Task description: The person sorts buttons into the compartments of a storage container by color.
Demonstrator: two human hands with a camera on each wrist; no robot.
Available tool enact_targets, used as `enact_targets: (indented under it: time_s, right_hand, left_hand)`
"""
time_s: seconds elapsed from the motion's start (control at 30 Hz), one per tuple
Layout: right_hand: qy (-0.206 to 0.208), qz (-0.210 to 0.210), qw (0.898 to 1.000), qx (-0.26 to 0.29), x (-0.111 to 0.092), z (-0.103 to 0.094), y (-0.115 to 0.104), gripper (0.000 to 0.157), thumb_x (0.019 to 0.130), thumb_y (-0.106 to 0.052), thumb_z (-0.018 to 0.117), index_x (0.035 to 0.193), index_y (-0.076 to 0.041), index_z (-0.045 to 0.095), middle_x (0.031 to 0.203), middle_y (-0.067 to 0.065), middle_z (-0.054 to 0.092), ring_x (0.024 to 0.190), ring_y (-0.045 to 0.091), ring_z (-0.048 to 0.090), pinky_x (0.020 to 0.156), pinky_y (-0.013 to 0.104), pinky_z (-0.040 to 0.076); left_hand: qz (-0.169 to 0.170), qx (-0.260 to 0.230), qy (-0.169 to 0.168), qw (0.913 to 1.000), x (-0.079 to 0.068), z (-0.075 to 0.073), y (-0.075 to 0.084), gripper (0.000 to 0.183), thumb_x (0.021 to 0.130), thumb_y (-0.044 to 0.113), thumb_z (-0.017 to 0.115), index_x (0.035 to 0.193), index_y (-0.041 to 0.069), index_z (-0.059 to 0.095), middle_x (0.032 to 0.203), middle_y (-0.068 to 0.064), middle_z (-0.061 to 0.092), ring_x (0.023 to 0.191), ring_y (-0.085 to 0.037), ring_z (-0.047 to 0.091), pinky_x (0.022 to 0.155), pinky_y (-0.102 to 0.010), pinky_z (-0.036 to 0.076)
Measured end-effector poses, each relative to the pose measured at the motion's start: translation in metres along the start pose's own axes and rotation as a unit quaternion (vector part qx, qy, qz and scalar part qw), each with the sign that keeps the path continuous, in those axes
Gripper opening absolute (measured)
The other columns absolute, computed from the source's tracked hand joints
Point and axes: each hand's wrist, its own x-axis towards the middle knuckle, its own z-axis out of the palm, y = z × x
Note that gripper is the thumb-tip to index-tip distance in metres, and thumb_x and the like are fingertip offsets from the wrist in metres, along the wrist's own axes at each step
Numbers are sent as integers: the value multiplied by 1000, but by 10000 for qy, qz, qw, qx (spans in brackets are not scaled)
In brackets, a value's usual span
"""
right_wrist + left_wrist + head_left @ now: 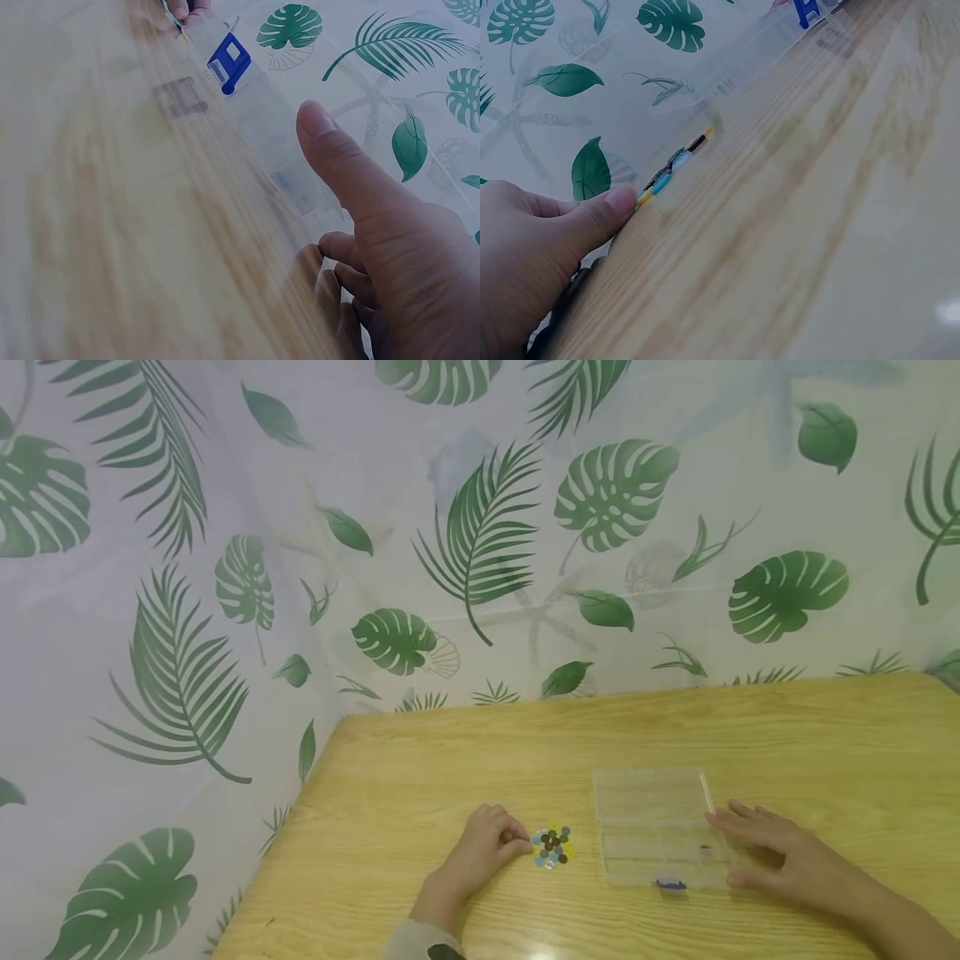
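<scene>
A small cluster of round coloured discs (pixel 552 847), black, grey, blue, yellow and clear, lies flat on the table. My left hand (pixel 487 847) is at its left edge, thumb and index fingertips close together against the outermost discs; whether they pinch one is unclear. In the left wrist view, the thumb (pixel 604 217) meets the edge of the discs. To the right of the discs lies a clear plastic divided box (pixel 637 860) with a blue latch (pixel 229 64) at its front. My right hand (pixel 787 860) rests beside the box, fingertips at its right side, thumb spread apart.
The wood-grain table (pixel 420 760) reaches to a leaf-print wall covering (pixel 480 527) at the back and left. Behind the divided part of the box lies a flat clear panel (pixel 648 793), seemingly its lid. A small dark spot (pixel 705 848) shows in the box's right part.
</scene>
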Motion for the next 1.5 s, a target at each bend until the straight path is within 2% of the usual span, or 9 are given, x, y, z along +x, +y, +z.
enact_targets:
  time_s: [0.13, 0.37, 0.6, 0.77, 1.0, 1.13, 1.5]
  right_hand:
    - [75, -102, 9999, -72, 0, 1, 1, 66, 77, -16, 77, 137, -17, 51, 143, -20, 33, 132, -18, 14, 101, 0, 6]
    - [23, 22, 10000, -92, -1, 1, 0, 66, 77, -18, 77, 138, -19, 50, 143, -20, 31, 131, -19, 11, 99, -1, 5]
    - [29, 121, 9999, -25, -1, -2, -4, 65, 78, -18, 77, 138, -18, 50, 142, -21, 30, 130, -20, 10, 97, -2, 5]
    - [-31, 252, 9997, 20, -2, -3, -4, 65, 79, -18, 75, 139, -20, 49, 142, -21, 29, 128, -21, 8, 95, -1, 4]
    - [57, -82, 9997, -211, 0, -1, -1, 66, 76, -18, 78, 136, -16, 52, 142, -18, 35, 130, -20, 14, 100, -1, 6]
    - [-9, 1, 9999, -125, 0, -1, -1, 65, 77, -19, 77, 137, -17, 51, 143, -15, 36, 131, -20, 12, 99, -1, 5]
    - [-6, 24, 10000, -80, 1, -1, -4, 66, 77, -19, 77, 137, -17, 51, 142, -16, 34, 130, -20, 12, 98, -1, 6]
  left_hand:
    - [-24, -50, 13, 10000, -1, 0, 0, 20, 87, 40, 61, 93, 22, 68, 82, 14, 49, 82, -4, 37, 73, -19, 36]
    - [-39, -302, 131, 9995, -3, -4, 5, 22, 88, 38, 60, 98, 19, 65, 84, 13, 46, 85, -6, 37, 76, -19, 37]
    - [350, -248, 213, 9989, -1, -6, 10, 20, 90, 34, 60, 97, 16, 64, 85, 12, 48, 86, -6, 38, 77, -20, 39]
    - [439, -355, 351, 9978, 3, -5, 13, 19, 89, 34, 60, 96, 17, 64, 84, 12, 47, 85, -6, 38, 76, -20, 38]
    - [627, -280, 586, 9959, 6, -8, 22, 18, 88, 31, 63, 96, 15, 65, 82, 12, 45, 85, -6, 37, 75, -19, 38]
    - [645, -363, 562, 9957, 8, -7, 26, 20, 89, 33, 61, 98, 16, 65, 83, 12, 44, 88, -6, 37, 78, -21, 38]
    - [1068, -296, 828, 9904, 27, 3, 39, 17, 86, 31, 64, 94, 16, 65, 82, 10, 47, 88, -7, 39, 78, -22, 36]
